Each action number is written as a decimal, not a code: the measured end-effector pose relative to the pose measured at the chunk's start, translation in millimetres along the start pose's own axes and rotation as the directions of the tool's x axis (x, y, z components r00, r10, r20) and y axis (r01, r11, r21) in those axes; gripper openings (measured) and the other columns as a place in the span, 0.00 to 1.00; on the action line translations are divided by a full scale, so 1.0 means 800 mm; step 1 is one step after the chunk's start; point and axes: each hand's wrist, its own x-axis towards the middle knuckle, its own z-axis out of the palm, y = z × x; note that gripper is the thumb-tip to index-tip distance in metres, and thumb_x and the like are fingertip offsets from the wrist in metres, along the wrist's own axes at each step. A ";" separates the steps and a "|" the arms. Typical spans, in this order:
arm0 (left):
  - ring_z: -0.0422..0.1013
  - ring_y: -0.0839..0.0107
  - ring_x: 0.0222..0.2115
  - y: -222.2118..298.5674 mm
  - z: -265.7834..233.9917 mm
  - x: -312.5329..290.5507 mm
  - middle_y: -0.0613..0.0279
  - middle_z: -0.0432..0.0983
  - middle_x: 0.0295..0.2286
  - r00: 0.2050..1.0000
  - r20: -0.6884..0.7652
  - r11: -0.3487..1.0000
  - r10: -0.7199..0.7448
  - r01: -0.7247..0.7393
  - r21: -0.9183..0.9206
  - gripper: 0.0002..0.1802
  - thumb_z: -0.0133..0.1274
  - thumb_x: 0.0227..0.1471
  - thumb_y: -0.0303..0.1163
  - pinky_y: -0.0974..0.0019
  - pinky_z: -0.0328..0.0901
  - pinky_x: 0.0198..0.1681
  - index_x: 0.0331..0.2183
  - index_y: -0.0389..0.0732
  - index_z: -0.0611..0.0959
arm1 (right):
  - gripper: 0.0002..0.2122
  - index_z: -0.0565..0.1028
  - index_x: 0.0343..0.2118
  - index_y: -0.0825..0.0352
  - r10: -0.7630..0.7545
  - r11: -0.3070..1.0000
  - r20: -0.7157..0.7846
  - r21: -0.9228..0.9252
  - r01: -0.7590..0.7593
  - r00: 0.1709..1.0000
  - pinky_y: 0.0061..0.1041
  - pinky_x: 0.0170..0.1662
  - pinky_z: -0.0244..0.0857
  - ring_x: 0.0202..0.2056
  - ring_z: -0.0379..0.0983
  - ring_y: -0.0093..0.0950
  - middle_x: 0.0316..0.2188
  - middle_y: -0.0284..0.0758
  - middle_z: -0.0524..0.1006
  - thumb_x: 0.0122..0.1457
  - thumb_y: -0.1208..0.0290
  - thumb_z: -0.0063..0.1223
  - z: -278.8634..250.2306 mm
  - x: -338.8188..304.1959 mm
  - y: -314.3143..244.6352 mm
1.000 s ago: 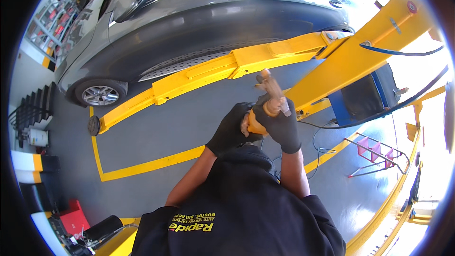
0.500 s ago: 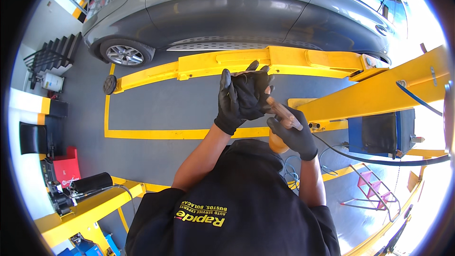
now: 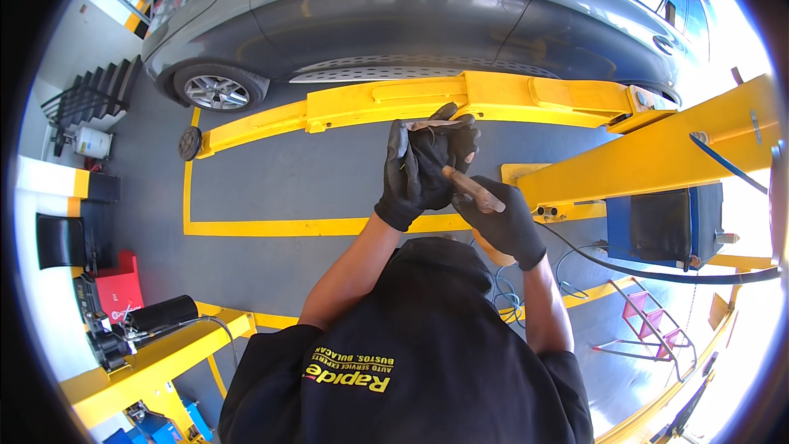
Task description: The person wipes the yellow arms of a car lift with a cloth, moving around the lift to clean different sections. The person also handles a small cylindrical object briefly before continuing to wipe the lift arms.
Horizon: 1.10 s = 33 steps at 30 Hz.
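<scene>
My left hand (image 3: 415, 168), in a black glove, is turned palm up in front of my chest. Its fingers curl around a thin, curved piece with a brownish edge (image 3: 433, 125), mostly hidden by the glove. A narrow brownish strip (image 3: 475, 190) is gripped in my right hand (image 3: 505, 222), also black-gloved. The strip's far end reaches the heel of the left palm and seems to touch it. What either piece is made for cannot be made out. Below the right wrist, a rounded orange-tan thing (image 3: 491, 250) is partly covered.
A yellow lift arm (image 3: 386, 99) with a round pad (image 3: 190, 143) lies beyond my hands, before a grey car (image 3: 386, 25). At right stand a yellow beam (image 3: 657, 148) and a blue-and-black box (image 3: 662, 226). A hose (image 3: 657, 274), red-stepped stand (image 3: 649, 325) and red box (image 3: 121, 288) are around.
My right hand has moved left and slightly up, bringing the strip closer against the left palm. The left hand has turned a little, showing more of the brownish edge.
</scene>
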 end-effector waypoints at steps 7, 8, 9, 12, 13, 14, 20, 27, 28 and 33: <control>0.67 0.55 0.67 0.000 0.001 -0.002 0.48 0.67 0.69 0.994 0.094 0.895 0.053 -0.089 0.436 0.44 0.35 0.75 0.64 0.51 0.65 0.71 0.74 0.40 0.64 | 0.13 0.85 0.53 0.60 -0.043 0.998 -0.041 0.033 0.044 0.998 0.38 0.34 0.68 0.29 0.77 0.45 0.30 0.45 0.80 0.67 0.68 0.65 0.006 -0.005 0.008; 0.68 0.56 0.67 0.000 -0.001 -0.003 0.48 0.67 0.69 0.992 0.107 0.884 0.060 -0.103 0.456 0.44 0.34 0.75 0.64 0.52 0.64 0.71 0.73 0.39 0.64 | 0.13 0.85 0.53 0.60 -0.053 0.998 -0.043 0.037 0.055 0.998 0.38 0.34 0.68 0.29 0.77 0.45 0.30 0.45 0.80 0.67 0.68 0.65 0.006 -0.005 0.003; 0.68 0.56 0.67 0.001 -0.004 -0.001 0.48 0.67 0.69 0.990 0.135 0.946 0.051 -0.091 0.312 0.44 0.34 0.75 0.64 0.53 0.64 0.71 0.73 0.39 0.64 | 0.12 0.85 0.52 0.60 -0.063 0.997 -0.045 0.042 0.065 0.997 0.38 0.34 0.68 0.29 0.78 0.46 0.31 0.45 0.80 0.67 0.68 0.65 0.006 -0.004 -0.001; 0.69 0.57 0.66 0.000 -0.005 -0.001 0.47 0.69 0.67 0.992 0.106 0.984 0.062 -0.079 0.158 0.44 0.34 0.76 0.64 0.53 0.64 0.72 0.73 0.37 0.65 | 0.12 0.85 0.52 0.61 -0.046 0.999 -0.033 0.000 0.046 0.998 0.37 0.34 0.69 0.29 0.77 0.46 0.31 0.45 0.81 0.67 0.70 0.65 0.005 -0.006 0.001; 0.70 0.57 0.65 -0.001 -0.002 -0.003 0.47 0.70 0.67 0.995 0.075 0.984 0.071 -0.082 0.158 0.44 0.34 0.76 0.64 0.53 0.64 0.72 0.72 0.37 0.66 | 0.12 0.85 0.51 0.61 -0.033 0.999 -0.026 -0.022 0.032 0.999 0.37 0.34 0.69 0.28 0.77 0.46 0.31 0.45 0.81 0.67 0.70 0.65 0.006 -0.006 0.004; 0.72 0.60 0.62 -0.003 0.001 -0.005 0.48 0.73 0.64 0.996 0.022 0.965 0.086 -0.089 0.248 0.42 0.35 0.76 0.62 0.55 0.66 0.69 0.72 0.38 0.67 | 0.11 0.85 0.50 0.62 0.006 1.000 -0.032 -0.004 -0.006 0.999 0.38 0.34 0.69 0.28 0.77 0.46 0.30 0.46 0.81 0.67 0.70 0.65 0.008 -0.007 0.006; 0.77 0.66 0.57 -0.013 0.016 -0.011 0.54 0.79 0.59 0.987 -0.094 0.902 0.130 -0.079 0.426 0.33 0.44 0.76 0.52 0.61 0.70 0.65 0.69 0.39 0.70 | 0.07 0.84 0.39 0.68 -0.011 0.996 -0.081 0.088 0.018 0.997 0.38 0.32 0.69 0.27 0.78 0.46 0.28 0.48 0.81 0.65 0.69 0.66 0.013 -0.007 0.001; 0.77 0.68 0.57 -0.020 0.005 -0.017 0.57 0.82 0.56 0.963 -0.025 0.303 0.268 -0.060 0.951 0.33 0.64 0.63 0.35 0.64 0.68 0.66 0.66 0.39 0.74 | 0.08 0.83 0.36 0.70 0.064 0.992 -0.096 0.119 -0.052 0.993 0.37 0.33 0.69 0.27 0.78 0.46 0.27 0.49 0.81 0.64 0.69 0.67 0.015 -0.010 -0.003; 0.77 0.67 0.57 -0.021 0.008 -0.017 0.57 0.82 0.56 0.963 -0.043 0.346 0.266 -0.054 0.937 0.34 0.65 0.62 0.35 0.64 0.68 0.67 0.66 0.39 0.74 | 0.08 0.83 0.36 0.69 0.062 0.988 -0.102 0.149 -0.047 0.993 0.37 0.33 0.69 0.26 0.78 0.46 0.27 0.49 0.80 0.64 0.69 0.67 0.014 -0.010 -0.006; 0.78 0.65 0.56 -0.027 0.013 -0.017 0.57 0.83 0.55 0.955 -0.107 0.594 0.278 -0.084 0.800 0.34 0.68 0.60 0.37 0.63 0.67 0.67 0.63 0.39 0.77 | 0.09 0.83 0.36 0.70 0.040 0.998 -0.088 0.054 -0.035 0.995 0.37 0.33 0.69 0.26 0.78 0.45 0.26 0.49 0.80 0.64 0.68 0.68 0.014 -0.014 0.004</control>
